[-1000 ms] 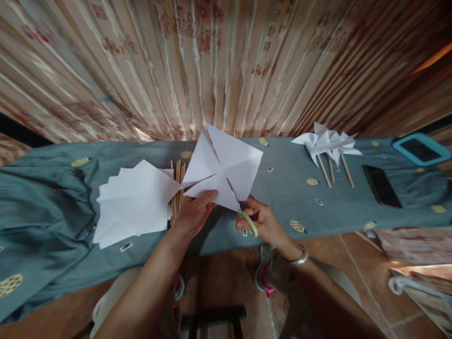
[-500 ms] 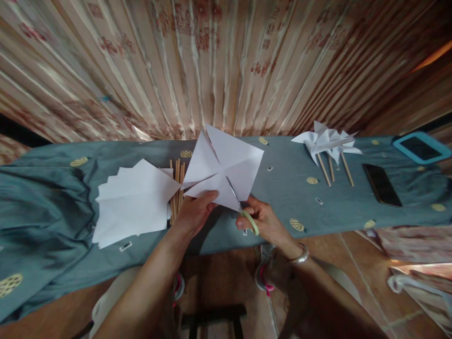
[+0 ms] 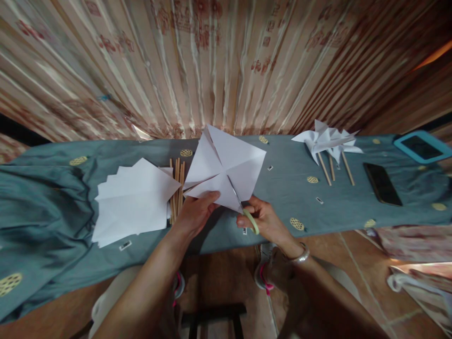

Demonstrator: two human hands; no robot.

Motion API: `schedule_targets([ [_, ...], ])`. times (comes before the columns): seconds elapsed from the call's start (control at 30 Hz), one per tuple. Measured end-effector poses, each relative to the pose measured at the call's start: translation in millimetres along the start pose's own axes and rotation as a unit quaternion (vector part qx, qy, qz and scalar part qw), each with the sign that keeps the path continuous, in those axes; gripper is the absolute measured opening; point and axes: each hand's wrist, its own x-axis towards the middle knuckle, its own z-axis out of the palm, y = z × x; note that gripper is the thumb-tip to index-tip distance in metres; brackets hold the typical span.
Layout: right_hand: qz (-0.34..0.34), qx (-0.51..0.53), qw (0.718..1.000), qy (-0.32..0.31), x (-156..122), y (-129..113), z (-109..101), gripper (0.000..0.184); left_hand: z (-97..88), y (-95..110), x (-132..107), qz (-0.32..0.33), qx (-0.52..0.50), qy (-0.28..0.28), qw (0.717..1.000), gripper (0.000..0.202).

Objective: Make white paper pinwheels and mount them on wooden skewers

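Note:
A square sheet of white paper (image 3: 240, 155) is held up over the table, with slits running from its upper left and left corners toward the middle. My left hand (image 3: 199, 212) pinches its lower left edge, thumb on top. In my right hand (image 3: 261, 218) is a pair of scissors (image 3: 250, 221) with pale green handles. The blade lies across the paper from the lower corner toward the centre. To the left, a fanned stack of white paper sheets (image 3: 132, 202) rests on the cloth, and several wooden sticks (image 3: 176, 188) lie between it and the held sheet.
Paper pinwheels (image 3: 326, 141) on wooden sticks lie at the right back of the table. Beside them are a black phone (image 3: 382, 184) and a blue-framed tablet (image 3: 422, 147). A green patterned cloth (image 3: 282, 193) covers the table; a pleated curtain (image 3: 226, 66) hangs behind it.
The held paper has shifted very slightly to the right. Both hands and the scissors keep almost the same position.

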Motion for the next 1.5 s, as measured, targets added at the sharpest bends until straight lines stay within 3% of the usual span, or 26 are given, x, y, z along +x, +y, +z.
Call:
schedule_targets([
  [0.4, 0.028, 0.016, 0.999, 0.002, 2.8, -1.7, 0.5, 0.068, 1.5, 1.2, -1.2, 0.011, 0.006, 0.019, 1.0, 0.022],
  [0.57, 0.024, 0.01, 1.0, -0.002, 1.8, 1.5, 0.6, 0.068, -0.6, -1.7, 0.5, 0.018, -0.006, -0.007, 1.0, 0.022],
  [0.77, 0.018, -0.032, 0.997, -0.063, -0.2, 5.3, -0.5, 0.076, -3.3, 4.0, 6.1, 0.038, -0.021, 0.017, 0.999, 0.025],
  [0.93, 0.047, -0.066, 0.986, -0.148, -6.5, -1.1, -24.2, 0.07, -12.6, 19.6, 11.2, 0.065, -0.044, 0.003, 0.997, 0.038],
  [1.03, 0.06, -0.11, 0.98, -0.156, -15.2, -10.3, -48.5, 0.059, -20.3, 28.6, 13.0, 0.064, -0.029, 0.0, 0.998, 0.037],
  [1.17, 0.011, -0.106, 0.99, -0.09, -23.9, -20.8, -73.1, 0.062, -23.9, 35.5, 11.5, 0.068, -0.012, 0.027, 0.997, 0.037],
  [1.27, -0.085, -0.075, 0.992, 0.061, -21.1, -22.9, -79.4, 0.061, -21.8, 31.3, 8.9, 0.043, 0.011, 0.015, 0.999, 0.03],
  [1.37, -0.144, -0.093, 0.968, 0.183, -11.9, -21.7, -79.1, 0.06, -19.4, 19.0, 5.5, 0.004, 0.056, -0.008, 0.998, 0.023],
  [1.5, -0.146, -0.088, 0.969, 0.181, 1.3, -21.9, -72.7, 0.056, -19.5, 0.2, 0.7, -0.038, 0.121, -0.03, 0.992, 0.019],
])
